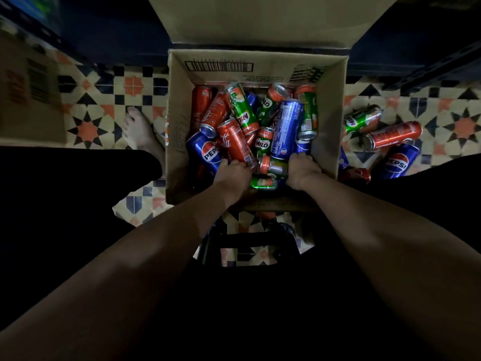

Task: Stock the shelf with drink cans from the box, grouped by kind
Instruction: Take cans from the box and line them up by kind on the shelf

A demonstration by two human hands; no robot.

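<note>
Drink cans fill an open cardboard box [179,105] that stands on a patterned tile floor [109,100]. Its far flap [260,19] is folded up and back. Inside, the cans lie in a mixed heap: red Coca-Cola cans, blue Pepsi cans and green Milo cans, tilted and crossing one another.

The left hand [230,173] reaches into the near-left part of the box. Its fingers lie over the lower end of a red Coca-Cola can [235,143], just beside a blue Pepsi can [205,152]. Whether the fingers close around the can, one cannot tell, because they are hidden behind the back of the hand.

The right hand [302,170] is in the near-right part, by the box wall. Its fingers touch the lower end of a tall blue Pepsi can [286,126]; the grip itself is not visible. Between the 2 hands lie small Milo cans [263,143].

Outside the box, on the floor to the right, lie more cans: a Milo can [361,119], a red can [393,135] and a Pepsi can [398,162]. A bare foot [138,128] rests on the tiles left of the box.
</note>
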